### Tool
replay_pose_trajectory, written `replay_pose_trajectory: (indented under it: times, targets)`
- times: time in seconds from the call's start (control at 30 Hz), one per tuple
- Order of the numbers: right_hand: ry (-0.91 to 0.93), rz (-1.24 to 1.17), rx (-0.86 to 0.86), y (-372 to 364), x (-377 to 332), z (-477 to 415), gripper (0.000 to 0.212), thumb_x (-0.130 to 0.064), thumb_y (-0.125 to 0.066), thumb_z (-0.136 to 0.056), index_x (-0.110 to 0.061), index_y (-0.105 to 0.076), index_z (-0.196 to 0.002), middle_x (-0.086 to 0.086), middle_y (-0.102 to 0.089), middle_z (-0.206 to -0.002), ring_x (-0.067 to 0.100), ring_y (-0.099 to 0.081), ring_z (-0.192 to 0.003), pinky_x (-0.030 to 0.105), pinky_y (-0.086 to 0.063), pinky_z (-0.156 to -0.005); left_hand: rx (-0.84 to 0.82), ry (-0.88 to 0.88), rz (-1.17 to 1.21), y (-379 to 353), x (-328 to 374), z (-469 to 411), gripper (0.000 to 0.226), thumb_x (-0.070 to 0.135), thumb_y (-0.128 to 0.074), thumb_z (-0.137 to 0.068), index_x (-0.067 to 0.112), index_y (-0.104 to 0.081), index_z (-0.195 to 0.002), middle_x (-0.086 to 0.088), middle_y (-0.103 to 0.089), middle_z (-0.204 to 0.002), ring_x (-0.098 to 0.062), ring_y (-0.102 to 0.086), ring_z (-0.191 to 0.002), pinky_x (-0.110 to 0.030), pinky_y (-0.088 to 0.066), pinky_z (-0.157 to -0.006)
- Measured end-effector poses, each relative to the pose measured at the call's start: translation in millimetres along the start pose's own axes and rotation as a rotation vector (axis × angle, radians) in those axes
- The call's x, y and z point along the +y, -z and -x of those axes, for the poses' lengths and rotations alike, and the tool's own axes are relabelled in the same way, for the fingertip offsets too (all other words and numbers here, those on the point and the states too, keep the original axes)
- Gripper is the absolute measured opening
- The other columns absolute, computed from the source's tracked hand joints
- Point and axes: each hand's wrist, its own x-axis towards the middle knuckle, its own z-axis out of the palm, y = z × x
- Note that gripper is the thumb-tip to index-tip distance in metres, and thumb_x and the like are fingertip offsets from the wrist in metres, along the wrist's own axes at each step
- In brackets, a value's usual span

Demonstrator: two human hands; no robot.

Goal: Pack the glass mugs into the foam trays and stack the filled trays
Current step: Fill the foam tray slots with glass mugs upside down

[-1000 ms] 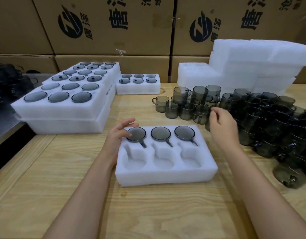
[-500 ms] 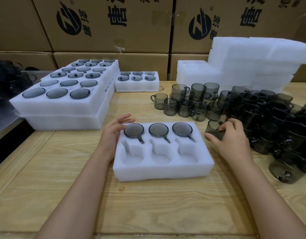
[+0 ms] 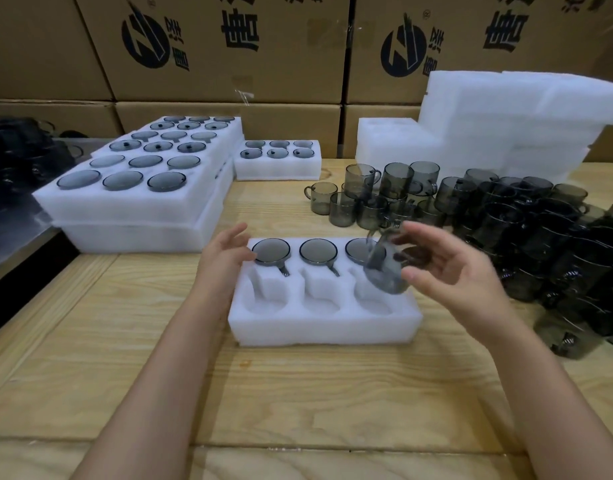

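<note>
A white foam tray (image 3: 324, 325) lies in front of me on the wooden table, with three smoky glass mugs (image 3: 318, 251) seated in its far row and three hollow pockets in its near row. My right hand (image 3: 450, 271) holds a blurred grey glass mug (image 3: 384, 271), tilted, above the tray's right side. My left hand (image 3: 225, 258) rests with relaxed fingers against the tray's far left corner, beside the left mug.
A crowd of loose mugs (image 3: 506, 216) fills the table's right side. Stacked filled trays (image 3: 132, 209) stand at the left, a smaller filled tray (image 3: 277, 168) behind. Unfilled foam trays (image 3: 506, 126) pile up at the back right before cardboard boxes (image 3: 229, 46).
My right hand took a mug from the loose group and carried it left, over the tray's right side. My left hand stayed at the tray's corner.
</note>
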Motion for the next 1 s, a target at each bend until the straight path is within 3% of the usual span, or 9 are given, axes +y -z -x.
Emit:
replay_pose_trajectory:
  times: [0.1,0.23,0.37,0.43,0.5,0.57,0.73,0.9,1.0]
  targets:
    - [-0.031,0.129,-0.148,-7,5,2,0.058,-0.003,-0.072,-0.075,-0.026,-0.053,-0.124,-0.002,-0.064,-0.116,0.013,-0.060,-0.099,0.021,-0.045,-0.093,0.024,-0.325,-0.325,-10,12,12,0.046,-0.002,-0.052,-0.083,0.025,-0.060,-0.120,0.007,-0.061,-0.123,-0.007,-0.053,-0.120,-0.027,-0.040,-0.102]
    - [-0.041,0.292,-0.159,-5,8,2,0.059,-0.002,-0.071,-0.077,-0.039,-0.053,-0.120,-0.004,-0.062,-0.114,0.010,-0.058,-0.099,0.020,-0.042,-0.096,-0.362,-0.461,-0.374,-37,25,41,0.033,0.021,-0.055,-0.083,0.037,-0.060,-0.111,0.018,-0.064,-0.117,0.001,-0.055,-0.116,-0.021,-0.043,-0.097]
    - [-0.020,0.475,-0.203,-11,6,0,0.055,-0.023,-0.067,-0.073,-0.036,-0.052,-0.125,-0.022,-0.056,-0.114,-0.005,-0.050,-0.107,0.006,-0.033,-0.093,-0.629,-0.509,-0.737,-55,17,57,0.033,0.034,-0.057,-0.094,0.038,-0.058,-0.126,0.024,-0.060,-0.125,0.012,-0.048,-0.114,-0.001,-0.033,-0.086]
    - [-0.003,0.560,-0.218,-11,7,0,0.056,-0.022,-0.070,-0.076,-0.035,-0.052,-0.127,-0.030,-0.050,-0.118,-0.011,-0.041,-0.115,0.001,-0.025,-0.094,-0.615,-0.597,-0.870,-57,15,59,0.037,0.038,-0.059,-0.092,0.034,-0.058,-0.129,0.015,-0.067,-0.113,0.001,-0.054,-0.104,-0.003,-0.033,-0.082]
    - [-0.005,0.566,-0.241,-7,8,-1,0.057,-0.020,-0.071,-0.079,-0.041,-0.049,-0.127,-0.026,-0.048,-0.126,-0.012,-0.036,-0.122,0.002,-0.023,-0.098,-0.584,-0.635,-0.875,-58,17,62,0.038,0.039,-0.061,-0.090,0.030,-0.060,-0.127,0.011,-0.068,-0.106,-0.005,-0.055,-0.101,-0.008,-0.035,-0.086]
    - [-0.036,0.503,-0.263,-3,9,-1,0.058,-0.021,-0.071,-0.080,-0.045,-0.047,-0.127,-0.026,-0.048,-0.132,-0.012,-0.036,-0.126,0.005,-0.024,-0.103,-0.558,-0.645,-0.878,-62,18,62,0.040,0.043,-0.060,-0.089,0.028,-0.061,-0.126,0.013,-0.066,-0.116,-0.002,-0.053,-0.108,-0.010,-0.035,-0.090]
    - [-0.081,0.341,-0.274,-1,13,-2,0.061,-0.017,-0.072,-0.079,-0.046,-0.046,-0.126,-0.023,-0.048,-0.136,-0.008,-0.035,-0.131,0.017,-0.026,-0.110,-0.558,-0.643,-0.913,-78,14,66,0.050,0.052,-0.061,-0.086,0.026,-0.055,-0.128,0.014,-0.060,-0.124,0.002,-0.046,-0.111,-0.002,-0.032,-0.082]
    - [-0.142,0.302,-0.319,4,17,-1,0.063,-0.039,-0.071,-0.069,-0.047,-0.047,-0.127,-0.025,-0.043,-0.139,-0.011,-0.024,-0.135,0.018,-0.020,-0.114,-0.515,-0.807,-1.062,-87,15,70,0.055,0.058,-0.056,-0.076,0.018,-0.065,-0.113,0.001,-0.068,-0.090,-0.018,-0.055,-0.086,-0.030,-0.038,-0.082]
    - [-0.154,0.194,-0.373,6,14,1,0.057,-0.031,-0.069,-0.082,-0.034,-0.046,-0.134,-0.020,-0.043,-0.142,-0.006,-0.023,-0.137,0.020,-0.021,-0.114,-0.502,-0.769,-1.036,-89,16,71,0.061,0.068,-0.047,-0.076,0.022,-0.062,-0.113,0.005,-0.067,-0.098,-0.011,-0.051,-0.092,-0.023,-0.028,-0.080]
